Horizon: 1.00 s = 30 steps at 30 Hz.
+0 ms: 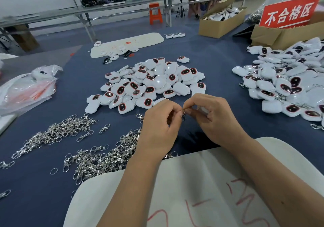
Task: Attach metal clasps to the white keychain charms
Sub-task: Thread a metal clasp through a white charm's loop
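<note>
Both hands pinch one clasp [183, 114]: left [158, 123] at 9 o'clock, right [214, 116] at 3; it looks light, stiff, slippery; grip its ring.

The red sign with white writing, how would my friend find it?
Start at the big pile of white charms on the right of the blue table. Behind it sits a brown cardboard box, and the red sign stands up from it. Nothing else there is bright red with large white characters.
</note>
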Each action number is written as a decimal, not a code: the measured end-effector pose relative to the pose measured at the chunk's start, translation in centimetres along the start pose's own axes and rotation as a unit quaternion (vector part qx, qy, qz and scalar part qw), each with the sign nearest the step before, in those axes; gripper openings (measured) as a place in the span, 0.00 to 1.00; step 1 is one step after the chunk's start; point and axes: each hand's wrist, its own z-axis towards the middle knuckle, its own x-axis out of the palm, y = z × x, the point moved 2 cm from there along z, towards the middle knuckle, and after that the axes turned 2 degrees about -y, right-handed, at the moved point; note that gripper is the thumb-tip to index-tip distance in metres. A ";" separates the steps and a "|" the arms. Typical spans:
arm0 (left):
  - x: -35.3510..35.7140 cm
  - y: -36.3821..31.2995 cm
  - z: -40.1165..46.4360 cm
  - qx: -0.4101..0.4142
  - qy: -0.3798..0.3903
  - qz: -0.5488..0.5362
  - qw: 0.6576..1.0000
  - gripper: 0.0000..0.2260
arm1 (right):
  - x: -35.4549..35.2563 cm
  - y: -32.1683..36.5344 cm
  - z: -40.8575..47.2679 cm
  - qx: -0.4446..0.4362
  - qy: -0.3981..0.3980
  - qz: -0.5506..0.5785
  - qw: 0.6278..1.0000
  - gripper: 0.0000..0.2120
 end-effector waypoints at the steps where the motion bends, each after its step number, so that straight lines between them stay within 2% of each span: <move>1: 0.0 -0.1 0.0 -0.002 0.006 0.004 1.000 0.06 | 0.0 0.0 0.1 -0.007 0.002 -0.015 1.000 0.07; 4: 0.2 -0.3 0.0 -0.012 0.000 -0.002 1.000 0.05 | 0.3 -0.1 0.0 -0.006 -0.010 -0.017 1.000 0.08; 6: 0.3 -0.5 0.1 -0.010 -0.028 -0.004 1.000 0.04 | 0.3 -0.3 -0.1 0.049 -0.017 0.061 0.997 0.07; 10: 0.5 -0.6 0.2 0.005 -0.057 -0.015 0.998 0.05 | 0.3 -0.6 -0.1 0.164 0.027 0.203 0.965 0.08; 16: 0.6 -0.6 0.3 0.010 -0.063 -0.042 0.997 0.05 | -0.1 -0.5 0.0 0.178 0.029 0.248 0.952 0.07; 20: 0.6 -0.6 0.1 -0.008 -0.058 -0.052 0.997 0.05 | 0.0 -0.2 -0.2 0.156 0.007 0.213 0.964 0.06; 24: 0.5 -0.5 0.0 -0.040 -0.047 -0.060 0.996 0.04 | -0.2 0.5 0.0 0.038 -0.011 0.080 0.996 0.06; 30: 0.6 -0.4 -0.2 -0.071 -0.034 -0.054 0.995 0.05 | -0.3 0.4 0.1 -0.036 -0.024 -0.037 0.998 0.06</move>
